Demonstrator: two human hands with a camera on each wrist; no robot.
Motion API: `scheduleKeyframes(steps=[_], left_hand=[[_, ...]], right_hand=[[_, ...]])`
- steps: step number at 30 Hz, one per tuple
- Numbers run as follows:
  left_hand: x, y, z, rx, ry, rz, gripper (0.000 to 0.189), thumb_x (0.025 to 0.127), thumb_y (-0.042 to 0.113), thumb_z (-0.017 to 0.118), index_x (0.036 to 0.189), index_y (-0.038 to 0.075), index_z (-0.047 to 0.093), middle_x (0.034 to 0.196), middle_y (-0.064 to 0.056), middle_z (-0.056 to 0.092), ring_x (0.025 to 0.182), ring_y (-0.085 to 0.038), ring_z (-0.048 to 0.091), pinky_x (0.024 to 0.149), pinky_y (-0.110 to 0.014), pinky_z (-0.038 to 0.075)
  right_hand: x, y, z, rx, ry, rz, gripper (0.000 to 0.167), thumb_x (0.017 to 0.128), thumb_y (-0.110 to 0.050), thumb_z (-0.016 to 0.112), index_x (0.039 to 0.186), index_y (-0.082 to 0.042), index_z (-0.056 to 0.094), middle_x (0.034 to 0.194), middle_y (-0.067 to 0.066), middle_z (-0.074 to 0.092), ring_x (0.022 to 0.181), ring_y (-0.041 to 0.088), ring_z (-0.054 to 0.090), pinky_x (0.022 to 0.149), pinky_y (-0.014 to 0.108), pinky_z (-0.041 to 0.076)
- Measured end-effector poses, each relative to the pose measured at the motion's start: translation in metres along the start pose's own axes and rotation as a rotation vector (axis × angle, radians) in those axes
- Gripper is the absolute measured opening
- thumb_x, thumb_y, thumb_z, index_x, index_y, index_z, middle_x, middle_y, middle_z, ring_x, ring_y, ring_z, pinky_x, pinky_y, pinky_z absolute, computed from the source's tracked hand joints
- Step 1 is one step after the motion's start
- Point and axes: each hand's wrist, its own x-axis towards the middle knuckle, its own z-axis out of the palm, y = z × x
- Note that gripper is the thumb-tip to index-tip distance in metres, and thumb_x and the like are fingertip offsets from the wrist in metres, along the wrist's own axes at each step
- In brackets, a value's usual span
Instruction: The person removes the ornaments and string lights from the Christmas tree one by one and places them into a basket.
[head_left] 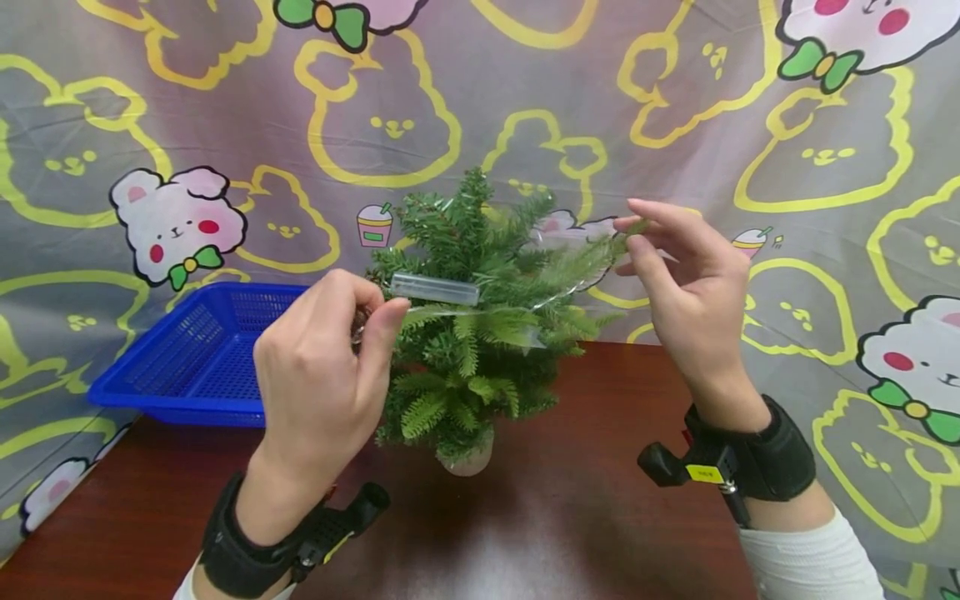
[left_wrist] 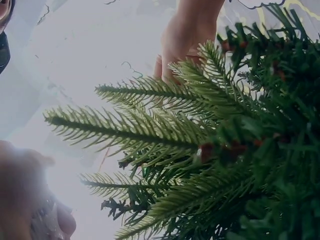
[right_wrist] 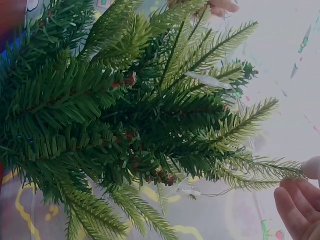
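A small artificial Christmas tree (head_left: 465, 350) stands upright on the table between both hands. My left hand (head_left: 318, 358) grips a bunched part of a clear string of lights (head_left: 517, 311), also seen as a silvery bundle in the left wrist view. From this hand the thin strand runs across the front of the tree to the right. A translucent tube-like piece (head_left: 435, 288) sits by the left fingertips. My right hand (head_left: 693, 287) pinches the tip of a light-green branch (right_wrist: 280, 167) on the tree's right side. A clear star (right_wrist: 187, 187) hangs on the wire among the needles.
A blue perforated basket (head_left: 217, 350) stands at the left behind my left hand. Close behind the tree hangs a grey curtain (head_left: 547, 67) with cartoon bears. The tree's pale base (head_left: 467, 454) rests on the reddish-brown table (head_left: 585, 500).
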Motion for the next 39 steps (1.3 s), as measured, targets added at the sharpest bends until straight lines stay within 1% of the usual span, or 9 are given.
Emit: scheduleKeyframes(steps=[2, 4, 9, 14, 17, 20, 30, 36, 39], left_hand=[[0.0, -0.001, -0.001, -0.023, -0.005, 0.005, 0.062, 0.099, 0.059, 0.043, 0.073, 0.003, 0.049, 0.058, -0.005, 0.041, 0.051, -0.013, 0.036, 0.049, -0.028, 0.025], [0.0, -0.001, -0.003, -0.048, -0.016, 0.005, 0.06, 0.093, 0.06, 0.057, 0.07, 0.006, 0.046, 0.058, -0.002, 0.038, 0.052, -0.011, 0.034, 0.051, -0.026, 0.023], [0.0, -0.002, -0.009, -0.062, -0.038, 0.004, 0.052, 0.079, 0.047, 0.08, 0.068, 0.008, 0.048, 0.06, 0.001, 0.039, 0.056, -0.008, 0.034, 0.055, -0.025, 0.022], [-0.006, -0.01, -0.007, -0.058, 0.032, 0.012, 0.03, 0.082, 0.042, 0.078, 0.068, 0.017, 0.067, 0.06, 0.004, 0.046, 0.056, -0.01, 0.038, 0.053, -0.027, 0.023], [-0.011, -0.018, -0.003, -0.055, 0.08, 0.014, 0.025, 0.086, 0.035, 0.075, 0.064, 0.024, 0.068, 0.062, 0.007, 0.046, 0.055, -0.012, 0.037, 0.053, -0.028, 0.02], [-0.015, -0.027, 0.0, -0.041, 0.094, 0.017, 0.025, 0.087, 0.03, 0.075, 0.064, 0.025, 0.066, 0.064, 0.006, 0.047, 0.056, -0.013, 0.039, 0.054, -0.03, 0.02], [-0.024, -0.037, 0.004, -0.031, 0.037, 0.021, 0.013, 0.086, 0.027, 0.077, 0.081, 0.022, 0.066, 0.064, 0.008, 0.053, 0.055, -0.011, 0.043, 0.05, -0.031, 0.027], [-0.022, -0.03, 0.001, -0.059, 0.017, 0.051, 0.004, 0.091, 0.017, 0.071, 0.091, 0.021, 0.07, 0.071, 0.009, 0.063, 0.056, -0.01, 0.049, 0.05, -0.03, 0.032], [-0.017, -0.022, -0.002, -0.068, 0.005, 0.076, 0.015, 0.095, 0.011, 0.064, 0.104, 0.021, 0.072, 0.074, 0.009, 0.067, 0.058, -0.01, 0.054, 0.05, -0.03, 0.035]], right_hand=[[-0.002, -0.001, 0.0, 0.022, 0.007, -0.009, 0.028, 0.091, 0.007, 0.061, 0.118, 0.008, 0.067, 0.102, 0.003, 0.071, 0.088, 0.015, 0.071, 0.071, 0.021, 0.057], [-0.003, -0.003, 0.0, 0.036, 0.012, -0.016, 0.027, 0.09, 0.008, 0.061, 0.116, 0.009, 0.067, 0.101, 0.003, 0.072, 0.087, 0.015, 0.071, 0.07, 0.021, 0.057], [-0.006, -0.008, 0.0, 0.053, 0.028, -0.035, 0.026, 0.088, 0.009, 0.063, 0.113, 0.011, 0.068, 0.097, 0.003, 0.074, 0.081, 0.013, 0.07, 0.069, 0.021, 0.057], [-0.008, -0.012, 0.001, 0.032, 0.038, -0.06, 0.025, 0.086, 0.012, 0.064, 0.111, 0.012, 0.068, 0.097, 0.002, 0.074, 0.078, 0.012, 0.069, 0.069, 0.02, 0.057], [-0.01, -0.014, 0.001, 0.034, 0.042, -0.07, 0.025, 0.086, 0.012, 0.064, 0.11, 0.013, 0.068, 0.096, 0.001, 0.075, 0.077, 0.011, 0.069, 0.069, 0.02, 0.057], [-0.012, -0.016, 0.001, 0.047, 0.051, -0.087, 0.024, 0.085, 0.013, 0.065, 0.108, 0.015, 0.067, 0.096, 0.002, 0.075, 0.077, 0.011, 0.069, 0.069, 0.019, 0.057], [-0.017, -0.021, 0.004, -0.028, 0.08, -0.141, 0.021, 0.083, 0.011, 0.07, 0.103, 0.014, 0.07, 0.095, 0.004, 0.075, 0.076, 0.01, 0.07, 0.069, 0.019, 0.057], [-0.018, -0.024, 0.006, -0.045, 0.103, -0.164, 0.02, 0.082, 0.008, 0.072, 0.101, 0.014, 0.071, 0.094, 0.007, 0.076, 0.076, 0.009, 0.071, 0.069, 0.018, 0.057], [-0.019, -0.025, 0.007, -0.041, 0.116, -0.168, 0.02, 0.081, 0.009, 0.073, 0.1, 0.014, 0.071, 0.094, 0.006, 0.076, 0.076, 0.009, 0.071, 0.07, 0.018, 0.057]])
